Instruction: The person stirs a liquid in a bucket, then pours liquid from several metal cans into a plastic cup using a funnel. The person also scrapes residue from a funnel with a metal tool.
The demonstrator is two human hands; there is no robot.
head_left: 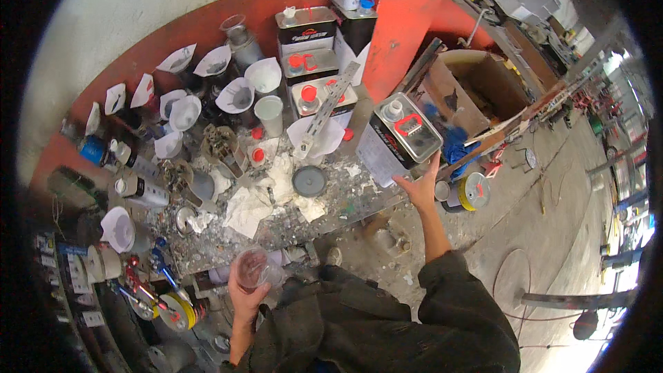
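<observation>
My left hand [244, 298] is wrapped round a clear plastic cup [255, 266], held in front of the bench's near edge. Its inside has a faint reddish tint. On the right, my right hand [422, 192] grips the lower edge of a rectangular metal can [391, 144], thumb on the label side and fingers at the far corner. The can is tilted at the bench's right end and has a white cap [394, 109] and a red handle [409, 124] on its silver top. Whether its base touches the bench is hidden.
Across the stained bench [345, 200] stand several cups with paper strainers [238, 97], more metal cans [307, 62], a perforated metal strip [331, 107], a grey round lid [309, 182] and crumpled paper [248, 211]. A cardboard box [456, 93] is at right; spray guns [162, 269] hang at left.
</observation>
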